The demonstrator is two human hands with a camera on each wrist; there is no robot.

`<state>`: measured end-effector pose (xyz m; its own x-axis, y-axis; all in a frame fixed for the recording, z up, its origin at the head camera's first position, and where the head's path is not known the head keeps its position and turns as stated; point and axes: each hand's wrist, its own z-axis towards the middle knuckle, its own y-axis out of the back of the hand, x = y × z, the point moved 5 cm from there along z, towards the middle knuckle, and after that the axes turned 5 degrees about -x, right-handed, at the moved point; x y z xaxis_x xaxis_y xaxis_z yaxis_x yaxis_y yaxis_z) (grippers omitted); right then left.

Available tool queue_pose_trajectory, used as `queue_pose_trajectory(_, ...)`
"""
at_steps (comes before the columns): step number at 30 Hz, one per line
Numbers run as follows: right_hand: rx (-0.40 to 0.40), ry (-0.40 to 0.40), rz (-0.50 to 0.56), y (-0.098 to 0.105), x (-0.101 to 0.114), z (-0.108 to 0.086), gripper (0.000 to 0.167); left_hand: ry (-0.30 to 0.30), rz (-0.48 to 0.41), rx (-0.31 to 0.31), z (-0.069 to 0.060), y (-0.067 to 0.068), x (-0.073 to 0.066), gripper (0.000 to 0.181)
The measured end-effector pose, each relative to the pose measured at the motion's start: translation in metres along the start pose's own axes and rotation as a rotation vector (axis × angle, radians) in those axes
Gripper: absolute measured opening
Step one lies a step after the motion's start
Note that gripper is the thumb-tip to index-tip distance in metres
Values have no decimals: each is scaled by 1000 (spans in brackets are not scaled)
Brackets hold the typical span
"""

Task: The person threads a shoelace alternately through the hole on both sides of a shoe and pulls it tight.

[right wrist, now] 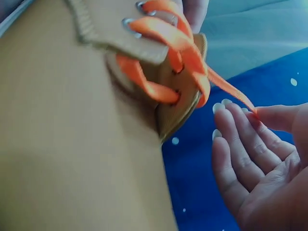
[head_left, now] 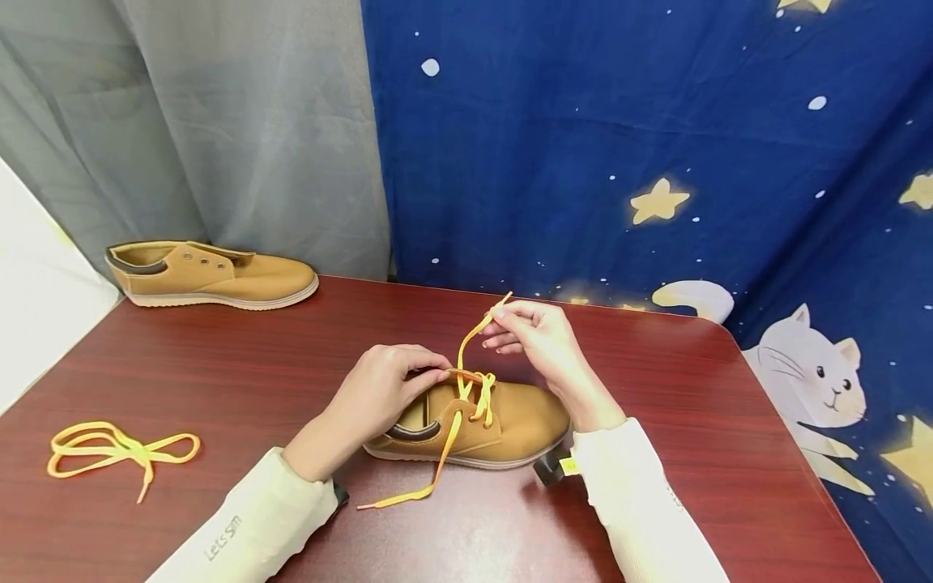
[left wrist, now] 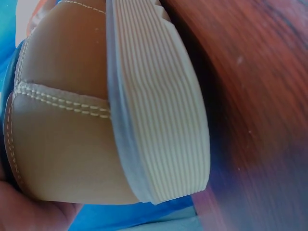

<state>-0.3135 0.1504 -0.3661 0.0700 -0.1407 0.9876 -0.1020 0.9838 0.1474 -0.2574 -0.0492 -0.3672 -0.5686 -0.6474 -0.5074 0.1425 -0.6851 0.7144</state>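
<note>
A tan lace-up shoe [head_left: 528, 413] lies on the table with its toe to the right. A yellow-orange shoelace [head_left: 453, 435] runs through some of its eyelets, and one loose end trails onto the table in front. My left hand [head_left: 379, 389] reaches over the shoe's opening and pinches the upper edge of its far eyelet flap. In the left wrist view, the heel [left wrist: 67, 144] and ribbed sole fill much of the frame. Behind the shoe, my right hand [head_left: 543, 340] pinches the other lace end between thumb and forefinger, its tip poking out above. The lace [right wrist: 231, 89] slants from the flap to those fingers.
A matching shoe [head_left: 270, 279] without a lace stands at the table's back left. Another yellow lace [head_left: 131, 449], loosely looped, lies at the left on the red-brown table [head_left: 255, 397]. Grey and blue star-patterned curtains [head_left: 554, 146] hang along the back edge.
</note>
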Motion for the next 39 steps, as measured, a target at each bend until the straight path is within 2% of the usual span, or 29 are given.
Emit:
queue_pose_trajectory(8, -43, -31, -56, 19, -14, -9, 26, 43, -1, 20, 1, -1, 3, 8)
queue_pose_trajectory(12, -19, -41, -107, 23, -23, -15, 29, 77, 9, 21, -1, 2, 6, 7)
queue_pose_trajectory(15, 37, -9, -250, 22, -30, -25, 29, 114, 21, 39, -3, 3, 7, 7)
queue_pose_trajectory(19, 145, 144, -519, 16, -32, -47, 33, 159, 7, 81, -7, 4, 10, 15)
queue_pose_trajectory(20, 161, 186, -587, 14, -31, -53, 38, 166, -7, 96, -8, 4, 10, 17)
queue_pose_trajectory(24, 202, 309, -812, 4, -25, -70, 76, 158, -28, 190, -15, 5, 13, 36)
queue_pose_trajectory(26, 214, 340, -876, -3, -23, -74, 92, 154, -41, 265, -21, 7, 16, 53)
queue_pose_trajectory(28, 223, 362, -909, -9, -23, -76, 101, 142, -65, 343, -27, 10, 20, 73)
queue_pose_trajectory(31, 217, 375, -921, -14, -24, -77, 102, 117, -118, 454, -34, 14, 26, 99)
queue_pose_trajectory(33, 203, 383, -931, -14, -25, -77, 98, 94, -139, 499, -38, 16, 30, 111)
queue_pose_trajectory(36, 185, 387, -946, -13, -26, -77, 91, 81, -124, 523, -39, 15, 33, 118)
queue_pose_trajectory(39, 175, 368, -966, -9, -27, -75, 88, 91, -93, 503, -37, 11, 32, 115)
